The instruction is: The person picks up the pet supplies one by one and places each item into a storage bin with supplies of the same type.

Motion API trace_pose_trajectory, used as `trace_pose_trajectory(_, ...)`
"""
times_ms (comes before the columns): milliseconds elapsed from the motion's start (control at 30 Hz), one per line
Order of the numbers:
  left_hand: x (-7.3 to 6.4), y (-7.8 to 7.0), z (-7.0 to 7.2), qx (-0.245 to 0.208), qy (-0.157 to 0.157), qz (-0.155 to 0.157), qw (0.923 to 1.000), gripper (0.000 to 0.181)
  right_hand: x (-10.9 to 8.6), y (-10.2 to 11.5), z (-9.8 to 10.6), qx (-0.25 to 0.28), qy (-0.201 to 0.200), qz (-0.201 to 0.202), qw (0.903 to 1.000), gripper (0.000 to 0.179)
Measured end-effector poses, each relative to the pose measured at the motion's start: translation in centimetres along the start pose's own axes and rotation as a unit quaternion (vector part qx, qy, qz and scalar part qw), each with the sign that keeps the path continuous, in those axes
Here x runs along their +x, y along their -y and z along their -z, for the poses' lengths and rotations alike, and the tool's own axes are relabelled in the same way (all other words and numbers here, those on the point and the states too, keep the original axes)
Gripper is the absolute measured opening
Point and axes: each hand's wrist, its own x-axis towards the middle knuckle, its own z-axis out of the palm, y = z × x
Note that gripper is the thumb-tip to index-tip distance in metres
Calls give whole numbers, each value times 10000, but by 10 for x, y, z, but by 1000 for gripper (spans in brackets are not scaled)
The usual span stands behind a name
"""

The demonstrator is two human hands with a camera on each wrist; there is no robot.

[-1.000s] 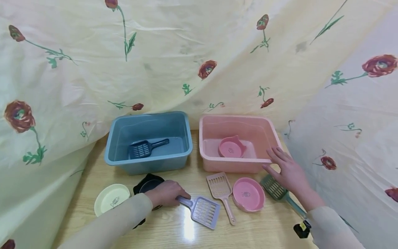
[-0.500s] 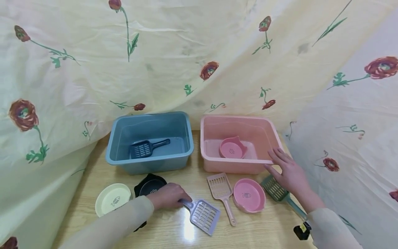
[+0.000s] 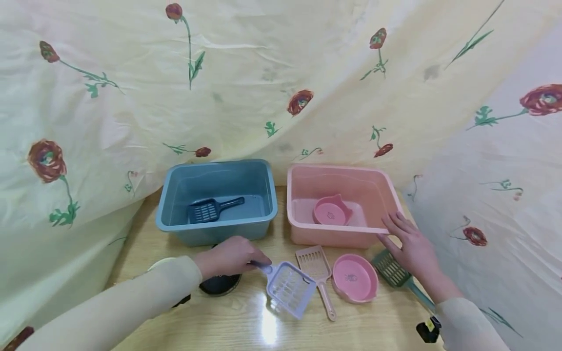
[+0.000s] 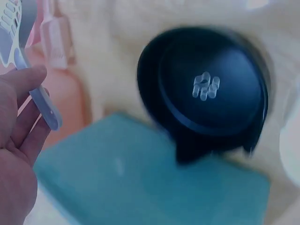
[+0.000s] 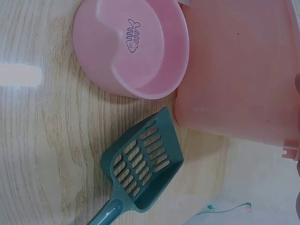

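Observation:
My left hand [image 3: 232,256] pinches the handle of a lavender litter scoop [image 3: 290,287], its slotted head raised over the table and overlapping a pale pink litter scoop [image 3: 326,300]. Thumb and fingers on the scoop's handle [image 4: 44,105] show in the left wrist view. Partly hidden below that hand lies a black cat-eared bowl [image 4: 211,112]. My right hand [image 3: 410,246] rests with extended fingers on the front right corner of a pink tub [image 3: 333,234]. Close to it, a green litter scoop [image 5: 150,159] lies beside a pink bowl [image 5: 136,61].
A blue tub [image 3: 219,234] stands at the back left with a dark blue litter scoop [image 3: 208,212] inside. Inside the pink tub sits a pink cat-eared bowl [image 3: 331,212]. A cream bowl [image 3: 160,263] is mostly behind the left sleeve. A flowered cloth [image 3: 246,97] hangs behind.
My left hand has lifted the lavender scoop off the table, raising it toward the tubs. The right hand has stayed on the pink tub's corner. The head view has shifted slightly.

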Motion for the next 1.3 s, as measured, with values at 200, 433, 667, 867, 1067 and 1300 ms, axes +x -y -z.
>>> trace_pose_trajectory(200, -11, 7, 42, 195, -527, -252, 9981, 32, -7, -5, -2, -6, -126, 15, 9999, 66)
trace_pose_trajectory(433, -32, 17, 83, 420, -936, -121, 9947, 31, -8, -3, -1, -4, -59, -73, 10000, 66)
trace_pose_trajectory(667, -54, 40, 117, 677, -1264, 217, 9894, 34, -5, 0, -1, 5, 59, -171, 9998, 67)
trace_pose_trajectory(867, -72, 62, 140, 791, -1078, 967, 9863, 35, -3, 0, -2, -4, 1, -89, 10000, 66)
trace_pose_trajectory(1067, -81, 78, 151, 919, -882, 1530, 9800, 35, -2, 2, -2, -5, -145, -15, 9999, 66)
trace_pose_trajectory(1300, -78, 94, 143, 942, -640, 2031, 9725, 37, -3, 2, -1, -51, -190, -23, 9998, 62)
